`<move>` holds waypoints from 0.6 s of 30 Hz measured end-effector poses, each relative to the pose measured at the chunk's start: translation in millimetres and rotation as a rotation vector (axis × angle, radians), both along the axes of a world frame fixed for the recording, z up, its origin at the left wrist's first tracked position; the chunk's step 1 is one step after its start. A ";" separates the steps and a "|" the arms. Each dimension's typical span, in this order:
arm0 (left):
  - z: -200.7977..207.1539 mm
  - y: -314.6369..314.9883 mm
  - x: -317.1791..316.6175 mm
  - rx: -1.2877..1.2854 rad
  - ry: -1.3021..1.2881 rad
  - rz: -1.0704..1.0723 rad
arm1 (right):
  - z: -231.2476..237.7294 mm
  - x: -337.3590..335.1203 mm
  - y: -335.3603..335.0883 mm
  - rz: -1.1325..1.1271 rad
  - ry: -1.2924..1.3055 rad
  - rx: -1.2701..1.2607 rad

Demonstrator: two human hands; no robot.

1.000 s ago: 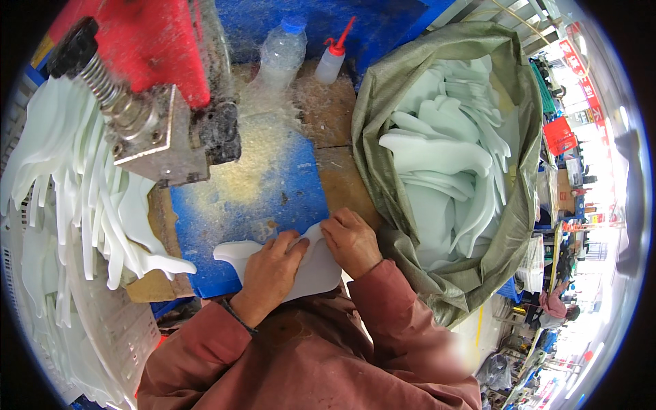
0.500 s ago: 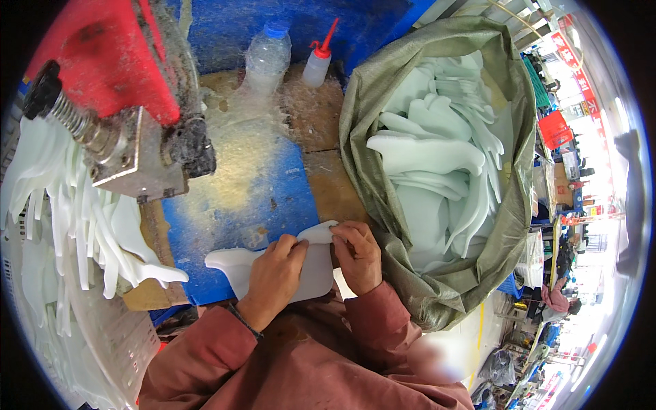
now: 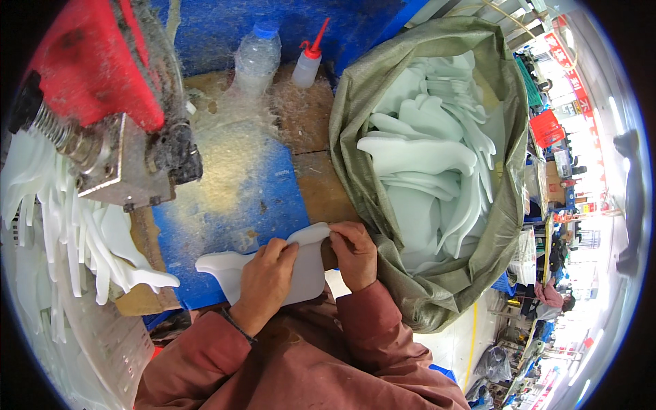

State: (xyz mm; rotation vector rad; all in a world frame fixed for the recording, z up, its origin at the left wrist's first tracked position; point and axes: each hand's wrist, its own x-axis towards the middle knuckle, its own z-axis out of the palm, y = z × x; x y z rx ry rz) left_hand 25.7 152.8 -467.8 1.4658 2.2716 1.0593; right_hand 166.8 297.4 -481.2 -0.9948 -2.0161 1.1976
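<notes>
A smooth white foam-like pad (image 3: 307, 277) with a curved, wavy upper edge lies across the near edge of the bench. My left hand (image 3: 265, 279) is closed over its middle, thumb and fingers gripping the upper edge. At the pad's right tip, my right hand (image 3: 354, 254) pinches the edge between thumb and bent fingers. Part of the right fingertips is hidden. A small brown patch shows just below them; I cannot tell what it is. The pad's left end sticks out past my left hand over a blue sheet (image 3: 229, 205) dusted with pale powder.
A dusty red machine (image 3: 102, 65) with a metal block stands at the upper left. Similar white pads (image 3: 102, 253) pile up at the left. An open green woven sack (image 3: 355, 164) at the right holds more. A clear bottle (image 3: 257, 58) and red-tipped squeeze bottle (image 3: 307, 67) stand behind.
The whole scene has shifted slightly left in the view. My hands keep almost the same grip on the pad.
</notes>
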 end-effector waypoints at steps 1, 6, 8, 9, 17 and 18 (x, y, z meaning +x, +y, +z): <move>0.1 0.1 0.0 0.005 0.010 0.001 | 0.4 -0.8 0.5 -0.007 -0.008 -0.008; 0.4 0.2 -0.1 0.001 0.009 0.004 | 5.7 -6.0 2.3 -0.019 -0.064 0.005; 0.6 0.2 0.1 -0.004 0.009 0.003 | 8.7 -7.4 2.5 -0.015 -0.075 0.037; 0.7 0.1 0.2 -0.004 0.007 0.002 | 10.1 -8.0 2.5 -0.021 -0.080 0.034; 0.1 0.1 0.1 -0.011 0.031 -0.005 | 8.5 -11.8 3.8 -0.015 -0.092 0.060; -0.3 0.0 0.0 -0.011 0.037 -0.008 | 6.8 -12.0 4.1 -0.014 -0.101 0.063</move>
